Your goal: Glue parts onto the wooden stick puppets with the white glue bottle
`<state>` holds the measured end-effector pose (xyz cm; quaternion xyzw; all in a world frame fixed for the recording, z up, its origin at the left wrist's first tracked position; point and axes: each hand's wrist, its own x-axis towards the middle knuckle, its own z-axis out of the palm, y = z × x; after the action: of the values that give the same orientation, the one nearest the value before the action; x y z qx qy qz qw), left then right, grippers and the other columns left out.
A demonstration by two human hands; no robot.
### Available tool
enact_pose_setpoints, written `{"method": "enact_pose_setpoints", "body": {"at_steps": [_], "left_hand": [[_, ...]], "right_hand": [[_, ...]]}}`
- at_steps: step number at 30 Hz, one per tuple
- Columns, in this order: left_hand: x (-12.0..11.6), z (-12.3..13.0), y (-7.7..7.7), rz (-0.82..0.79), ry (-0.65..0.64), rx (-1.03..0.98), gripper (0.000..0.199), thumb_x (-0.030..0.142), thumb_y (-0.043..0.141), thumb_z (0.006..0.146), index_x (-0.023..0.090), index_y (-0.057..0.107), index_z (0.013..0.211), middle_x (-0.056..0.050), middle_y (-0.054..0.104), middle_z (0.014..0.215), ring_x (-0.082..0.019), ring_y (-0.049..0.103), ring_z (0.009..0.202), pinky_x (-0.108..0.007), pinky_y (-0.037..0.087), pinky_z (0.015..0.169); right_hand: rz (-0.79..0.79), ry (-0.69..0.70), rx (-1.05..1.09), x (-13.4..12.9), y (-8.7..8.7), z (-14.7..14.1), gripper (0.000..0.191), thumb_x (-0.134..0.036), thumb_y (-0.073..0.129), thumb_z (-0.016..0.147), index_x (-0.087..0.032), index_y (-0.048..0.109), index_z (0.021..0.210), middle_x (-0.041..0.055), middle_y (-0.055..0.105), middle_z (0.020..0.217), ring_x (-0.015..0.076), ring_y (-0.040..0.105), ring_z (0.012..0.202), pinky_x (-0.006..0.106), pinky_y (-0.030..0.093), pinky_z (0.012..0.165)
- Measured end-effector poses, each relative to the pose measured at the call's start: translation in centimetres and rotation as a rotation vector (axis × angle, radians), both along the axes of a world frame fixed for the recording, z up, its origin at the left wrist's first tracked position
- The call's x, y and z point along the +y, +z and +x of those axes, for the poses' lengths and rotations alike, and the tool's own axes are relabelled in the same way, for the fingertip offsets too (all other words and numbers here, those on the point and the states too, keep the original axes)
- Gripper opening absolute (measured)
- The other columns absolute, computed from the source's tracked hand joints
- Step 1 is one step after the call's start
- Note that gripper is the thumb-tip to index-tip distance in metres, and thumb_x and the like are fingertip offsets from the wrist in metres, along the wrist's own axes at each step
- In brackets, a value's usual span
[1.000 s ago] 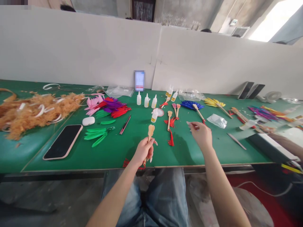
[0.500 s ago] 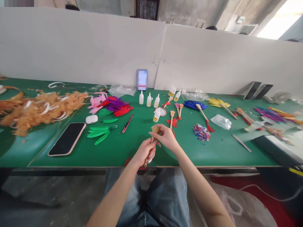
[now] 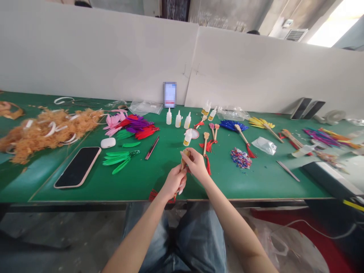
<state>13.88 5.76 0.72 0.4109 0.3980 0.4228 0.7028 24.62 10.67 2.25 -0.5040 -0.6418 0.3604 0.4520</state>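
My left hand [image 3: 174, 182] is wrapped round the shaft of a wooden fan handle [image 3: 182, 164], which tilts with its broad head up and away from me. From its lower end a red tassel [image 3: 153, 195] hangs at the table's front edge. The fingers of my right hand [image 3: 196, 165] are closed on the handle's head and partly cover it; whether anything small lies between them is hidden. Just beyond stands a small white glue bottle [image 3: 187, 138] in front of a round lid [image 3: 194, 133]. Another wooden handle with a red tassel [image 3: 205, 146] lies right of my hands.
Green feathers [image 3: 119, 158], tweezers [image 3: 152, 148] and a black phone [image 3: 78, 167] lie to the left. Several glue bottles [image 3: 178, 120] stand behind. At right are beads [image 3: 240, 158], a blue feather fan [image 3: 233, 125] and a yellow one [image 3: 260, 122]. A white partition [image 3: 113, 57] borders the table.
My right fingers have shifted slightly and closed further over the handle's head. My left hand keeps its hold on the shaft. The whole view has moved a little.
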Motion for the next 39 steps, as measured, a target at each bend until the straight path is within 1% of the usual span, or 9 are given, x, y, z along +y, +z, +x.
{"method": "enact_pose_setpoints", "body": {"at_steps": [13, 18, 20, 23, 25, 28, 31, 34, 39], "left_hand": [[-0.4, 0.1, 0.3, 0.011, 0.017, 0.013, 0.028, 0.043, 0.051, 0.081, 0.021, 0.035, 0.072, 0.014, 0.033, 0.036, -0.004, 0.024, 0.022, -0.016, 0.021, 0.025], [-0.4, 0.2, 0.3, 0.029, 0.003, 0.029, 0.030, 0.045, 0.052, 0.080, 0.021, 0.036, 0.072, 0.013, 0.033, 0.035, -0.005, 0.026, 0.022, -0.016, 0.023, 0.024], [-0.4, 0.3, 0.3, 0.033, 0.006, 0.032, 0.031, 0.046, 0.053, 0.080, 0.021, 0.037, 0.072, 0.013, 0.033, 0.035, -0.005, 0.026, 0.022, -0.016, 0.024, 0.024], [-0.5, 0.2, 0.3, 0.027, -0.001, 0.008, 0.031, 0.048, 0.053, 0.080, 0.019, 0.042, 0.075, 0.013, 0.032, 0.035, -0.005, 0.025, 0.022, -0.016, 0.022, 0.024], [-0.5, 0.1, 0.3, 0.021, 0.000, -0.018, 0.032, 0.049, 0.053, 0.080, 0.018, 0.045, 0.077, 0.013, 0.031, 0.035, -0.004, 0.024, 0.022, -0.016, 0.021, 0.024], [-0.5, 0.1, 0.1, 0.006, 0.020, -0.036, 0.032, 0.049, 0.053, 0.080, 0.018, 0.045, 0.077, 0.013, 0.031, 0.036, -0.004, 0.023, 0.022, -0.016, 0.019, 0.025], [-0.5, 0.2, -0.1, 0.018, 0.036, -0.001, 0.029, 0.046, 0.052, 0.082, 0.018, 0.045, 0.076, 0.013, 0.032, 0.036, -0.004, 0.023, 0.022, -0.015, 0.020, 0.025], [-0.5, 0.3, -0.1, 0.037, 0.049, 0.024, 0.028, 0.045, 0.050, 0.083, 0.018, 0.046, 0.076, 0.013, 0.032, 0.036, -0.004, 0.023, 0.023, -0.015, 0.021, 0.026], [-0.6, 0.4, 0.1, 0.035, 0.069, 0.035, 0.024, 0.041, 0.049, 0.083, 0.020, 0.043, 0.074, 0.012, 0.032, 0.037, -0.004, 0.023, 0.024, -0.015, 0.021, 0.026]], "right_hand": [[0.037, -0.111, -0.015, 0.3, 0.2, -0.9, 0.042, -0.052, 0.043, 0.087, -0.017, 0.055, 0.068, -0.0019, 0.050, 0.055, 0.0103, 0.042, 0.050, 0.022, 0.033, 0.048], [0.064, -0.190, -0.063, 0.6, 0.0, -1.0, 0.051, -0.058, 0.037, 0.088, -0.020, 0.038, 0.055, -0.0046, 0.037, 0.047, 0.0087, 0.031, 0.046, 0.023, 0.026, 0.044], [0.058, -0.213, -0.064, 0.8, -0.1, -0.9, 0.053, -0.061, 0.035, 0.087, -0.021, 0.033, 0.053, -0.0048, 0.036, 0.045, 0.0084, 0.030, 0.044, 0.023, 0.026, 0.043], [0.019, -0.187, -0.028, 0.9, 0.0, -0.6, 0.055, -0.065, 0.034, 0.086, -0.021, 0.036, 0.054, -0.0036, 0.040, 0.046, 0.0088, 0.036, 0.042, 0.022, 0.029, 0.042], [-0.018, -0.108, 0.015, 0.8, 0.0, -0.3, 0.054, -0.065, 0.035, 0.085, -0.020, 0.043, 0.057, -0.0023, 0.046, 0.048, 0.0099, 0.042, 0.044, 0.022, 0.033, 0.042], [-0.091, 0.054, 0.089, 0.5, 0.1, 0.1, 0.045, -0.063, 0.051, 0.078, -0.018, 0.056, 0.077, 0.0007, 0.059, 0.061, 0.0134, 0.056, 0.051, 0.023, 0.042, 0.045], [-0.120, 0.100, 0.170, 0.1, 0.2, 0.2, 0.044, -0.056, 0.066, 0.070, -0.018, 0.056, 0.088, 0.0030, 0.065, 0.071, 0.0164, 0.062, 0.059, 0.025, 0.049, 0.051], [-0.076, 0.082, 0.206, 0.1, 0.2, 0.0, 0.037, -0.053, 0.063, 0.074, -0.017, 0.056, 0.079, 0.0013, 0.062, 0.062, 0.0153, 0.061, 0.057, 0.025, 0.048, 0.053], [-0.003, -0.021, 0.106, 0.2, 0.5, -0.6, 0.039, -0.053, 0.056, 0.080, -0.018, 0.053, 0.064, -0.0029, 0.050, 0.050, 0.0103, 0.047, 0.045, 0.022, 0.039, 0.047]]}}
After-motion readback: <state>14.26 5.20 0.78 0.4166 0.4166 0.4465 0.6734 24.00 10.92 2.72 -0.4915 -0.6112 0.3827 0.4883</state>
